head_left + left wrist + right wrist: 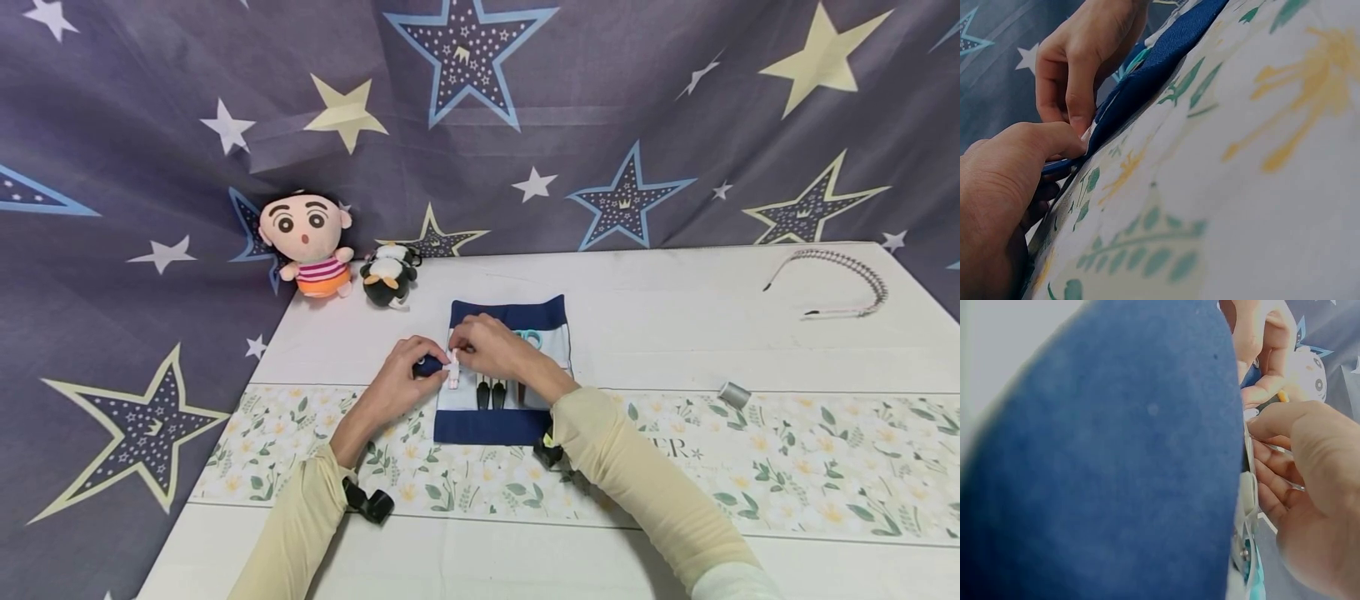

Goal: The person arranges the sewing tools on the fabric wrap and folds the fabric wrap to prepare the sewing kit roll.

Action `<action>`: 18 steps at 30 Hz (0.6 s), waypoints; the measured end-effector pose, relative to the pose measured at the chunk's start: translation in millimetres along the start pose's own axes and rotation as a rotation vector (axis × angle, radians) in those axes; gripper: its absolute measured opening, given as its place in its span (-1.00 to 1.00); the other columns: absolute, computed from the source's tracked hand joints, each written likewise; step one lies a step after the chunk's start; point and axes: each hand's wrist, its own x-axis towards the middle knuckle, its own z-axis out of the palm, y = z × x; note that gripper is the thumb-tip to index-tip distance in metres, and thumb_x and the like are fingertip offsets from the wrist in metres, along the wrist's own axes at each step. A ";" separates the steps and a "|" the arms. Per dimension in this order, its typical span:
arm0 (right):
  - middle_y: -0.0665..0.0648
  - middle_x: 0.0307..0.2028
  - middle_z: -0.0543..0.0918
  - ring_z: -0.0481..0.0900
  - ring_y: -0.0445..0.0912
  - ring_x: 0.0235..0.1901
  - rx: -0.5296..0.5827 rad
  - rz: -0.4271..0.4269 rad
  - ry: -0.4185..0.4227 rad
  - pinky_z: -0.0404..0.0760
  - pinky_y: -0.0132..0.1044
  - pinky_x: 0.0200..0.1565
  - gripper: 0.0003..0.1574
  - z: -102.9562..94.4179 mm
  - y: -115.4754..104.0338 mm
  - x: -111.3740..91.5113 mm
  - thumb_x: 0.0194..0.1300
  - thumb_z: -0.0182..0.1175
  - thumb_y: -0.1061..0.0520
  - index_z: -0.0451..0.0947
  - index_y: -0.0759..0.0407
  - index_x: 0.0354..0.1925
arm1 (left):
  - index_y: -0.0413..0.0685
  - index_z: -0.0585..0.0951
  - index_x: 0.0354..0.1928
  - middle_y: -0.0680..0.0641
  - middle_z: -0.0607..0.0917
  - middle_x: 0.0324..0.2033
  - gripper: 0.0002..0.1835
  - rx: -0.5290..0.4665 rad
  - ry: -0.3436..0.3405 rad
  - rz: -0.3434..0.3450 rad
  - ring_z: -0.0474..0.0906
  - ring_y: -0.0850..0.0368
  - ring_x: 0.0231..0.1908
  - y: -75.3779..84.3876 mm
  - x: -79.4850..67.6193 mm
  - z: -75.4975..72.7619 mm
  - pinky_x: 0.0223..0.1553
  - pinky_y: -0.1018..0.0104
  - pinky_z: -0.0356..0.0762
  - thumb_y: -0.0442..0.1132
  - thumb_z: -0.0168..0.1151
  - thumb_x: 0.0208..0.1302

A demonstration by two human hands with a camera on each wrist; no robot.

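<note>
A navy and pale-blue fabric roll-up pouch (491, 427) lies spread out on the table. My left hand (401, 379) pinches its left edge, where a navy flap (427, 367) with a snap curls up between thumb and fingers. Close by, my right hand (491, 346) pinches the top of a small pinkish-white item (453, 375) at the pouch's left side; its kind cannot be told. Both sets of fingertips nearly meet there in the left wrist view. Two black-handled tools (491, 395) and turquoise-handled scissors (530, 337) sit in the pouch, partly under my right hand.
A grey thread spool (734, 395) lies on the table to the right, and a beaded headband (851, 271) farther back. At the back left are a plush doll (318, 250) and a penguin plush (388, 273). A star-printed curtain (637, 108) hangs behind.
</note>
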 end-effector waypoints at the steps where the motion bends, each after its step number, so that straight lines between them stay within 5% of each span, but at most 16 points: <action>1: 0.13 -0.13 0.68 0.59 -0.03 -0.13 -0.001 0.000 0.000 0.55 -0.19 -0.02 -0.80 -0.1 0.2 -0.2 0.48 0.22 0.25 0.73 0.23 -0.02 | -0.02 0.69 -0.13 -0.07 0.63 -0.03 -0.90 0.001 -0.001 0.001 0.42 -0.13 0.08 0.1 0.1 0.2 0.13 -0.13 0.31 -0.27 0.36 0.36; 18: 0.17 -0.06 0.71 0.64 0.00 -0.08 0.041 0.007 0.110 0.56 -0.13 0.03 -0.74 -21.5 6.6 -20.1 0.52 0.16 0.23 0.70 0.31 0.05 | 0.00 0.69 -0.11 -0.05 0.61 -0.01 -0.89 -0.014 -0.007 -0.040 0.41 -0.12 0.11 3.7 -0.3 -0.1 0.11 -0.11 0.35 -0.24 0.35 0.36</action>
